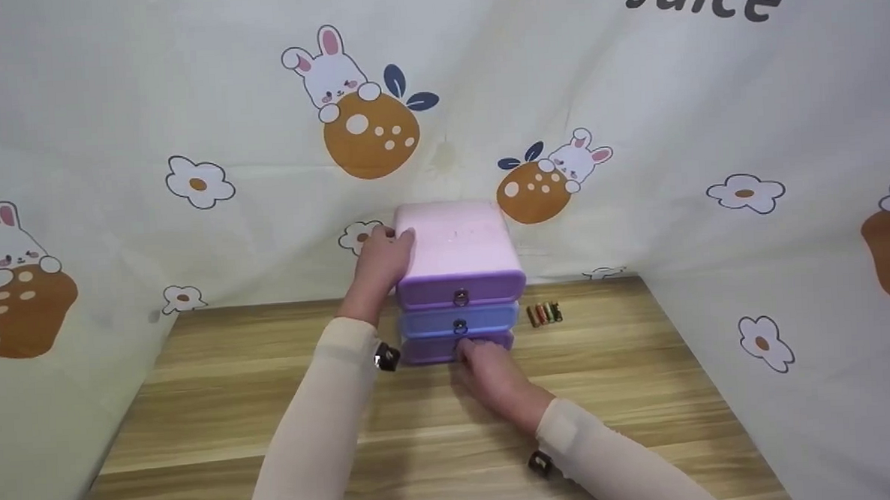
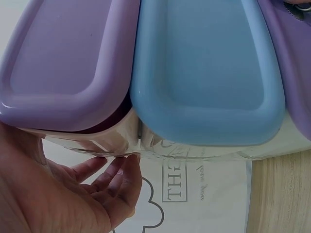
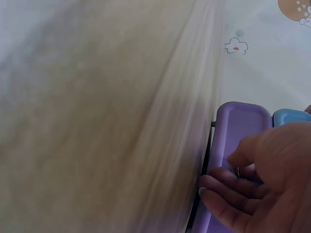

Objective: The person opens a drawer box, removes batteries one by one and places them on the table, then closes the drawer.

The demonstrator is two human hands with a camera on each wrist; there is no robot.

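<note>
A small drawer cabinet [image 1: 456, 238] has a pink top and three drawers: a purple top drawer [image 1: 424, 291], a blue middle drawer [image 1: 426, 322] and a purple bottom drawer [image 1: 423, 350]. My left hand [image 1: 385, 264] rests against the cabinet's upper left side; in the left wrist view its fingers [image 2: 129, 187] touch the clear side wall. At the bottom drawer's front, my right hand [image 1: 495, 375] pinches the ring pull [image 3: 237, 172], which its fingers partly cover. All three drawer fronts look pushed in, the top one standing slightly further forward.
Several small batteries [image 1: 544, 314] lie in a row on the wooden table [image 1: 609, 393], right of the cabinet. A printed cloth [image 1: 452, 77] with rabbits and flowers hangs behind and at both sides. Ring pulls also hang on the upper drawers.
</note>
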